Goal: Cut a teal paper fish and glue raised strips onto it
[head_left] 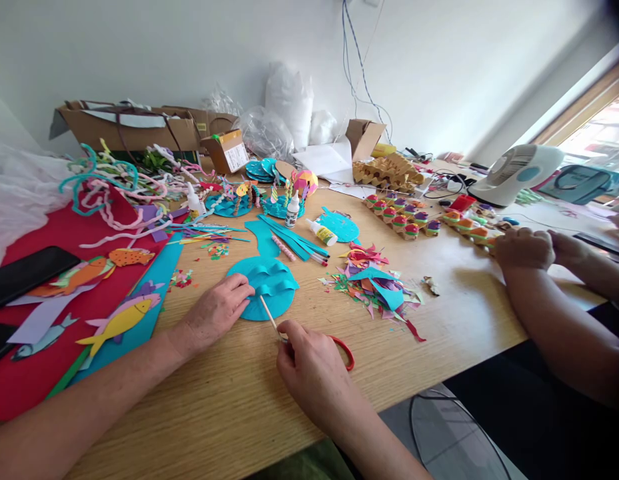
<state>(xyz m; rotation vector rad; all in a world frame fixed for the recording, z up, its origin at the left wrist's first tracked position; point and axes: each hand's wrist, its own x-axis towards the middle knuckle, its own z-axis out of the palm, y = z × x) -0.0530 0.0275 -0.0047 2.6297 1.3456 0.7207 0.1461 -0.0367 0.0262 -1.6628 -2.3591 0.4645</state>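
Fingers of the right hand (309, 360) are closed around a thin white stick (268, 313), its far tip touching the blue disc; those of the left hand (222, 307) rest on the disc's left edge, slightly bent, and whether they pinch it I cannot tell. Biggest of all is the wooden table (199, 407) beneath everything. On its left side spreads a red sheet (59, 230) with paper fish on it. Towards the right stands an egg carton (402, 217) with coloured cups, and nearer, a heap of paper scraps (376, 283). Left of that heap, flat before both hands, lies the blue disc (254, 310), wavy strips raised across it. Smaller is a yellow fish (120, 323); then a glue bottle (323, 232) on its side, and a red loop handle (345, 352) showing past the right hand, the rest hidden.
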